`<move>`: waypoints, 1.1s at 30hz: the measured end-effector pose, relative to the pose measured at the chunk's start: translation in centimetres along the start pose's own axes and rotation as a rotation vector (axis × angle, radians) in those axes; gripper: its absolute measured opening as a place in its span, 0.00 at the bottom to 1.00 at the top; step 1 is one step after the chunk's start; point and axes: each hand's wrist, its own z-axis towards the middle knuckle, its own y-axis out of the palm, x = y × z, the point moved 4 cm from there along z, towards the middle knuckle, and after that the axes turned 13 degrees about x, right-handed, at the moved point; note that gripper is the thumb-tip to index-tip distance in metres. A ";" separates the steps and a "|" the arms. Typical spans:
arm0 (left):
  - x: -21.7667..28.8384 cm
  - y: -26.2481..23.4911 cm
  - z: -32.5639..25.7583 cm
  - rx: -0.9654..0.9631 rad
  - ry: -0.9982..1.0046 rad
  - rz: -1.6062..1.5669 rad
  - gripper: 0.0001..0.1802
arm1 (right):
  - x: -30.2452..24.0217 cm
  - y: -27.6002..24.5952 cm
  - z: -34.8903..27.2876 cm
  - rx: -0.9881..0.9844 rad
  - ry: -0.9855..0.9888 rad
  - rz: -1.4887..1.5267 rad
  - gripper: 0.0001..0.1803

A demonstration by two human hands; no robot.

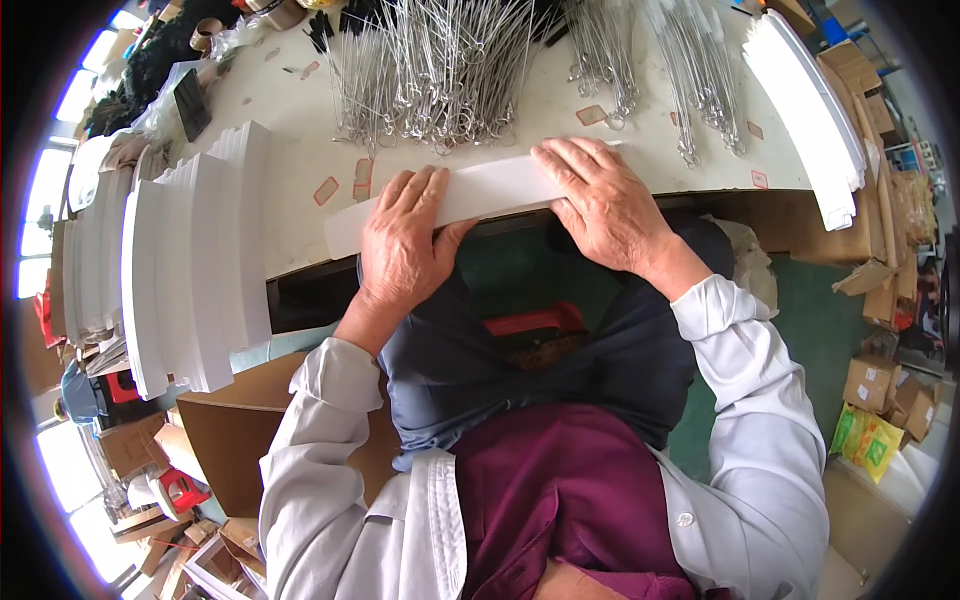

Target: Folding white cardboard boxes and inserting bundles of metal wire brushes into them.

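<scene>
Grip is pinning the strip [495, 189]: left hand [405, 235] and right hand [605, 210] are spacing out along it, fingers lying over top, thumbs sitting near the close edge, probably for keeping it straight. From view centre, strip is lying at 12 o'clock by the counter's [290, 120] near edge. Looped wires [450, 75] are lying beyond; left stack [215, 260] is standing at 9, right stack [805, 110] at 2, likely for reach.

Behind the long white paper strip [490, 190], looped silver metal rods [440, 80] on a pale flat tabletop [290, 130] — stacked white paper strips [190, 270] left.
</scene>
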 end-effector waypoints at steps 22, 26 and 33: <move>-4.3 -1.9 -3.8 -0.127 0.097 0.309 0.37 | 2.7 -0.1 -3.4 0.078 0.118 -0.179 0.38; -4.1 -3.0 -4.8 -0.149 0.124 0.327 0.34 | 3.3 -1.0 -4.0 0.096 0.084 -0.140 0.36; 1.8 -7.5 -4.8 -0.387 -0.015 0.138 0.33 | 0.0 -3.4 -3.9 0.161 -0.099 -0.033 0.23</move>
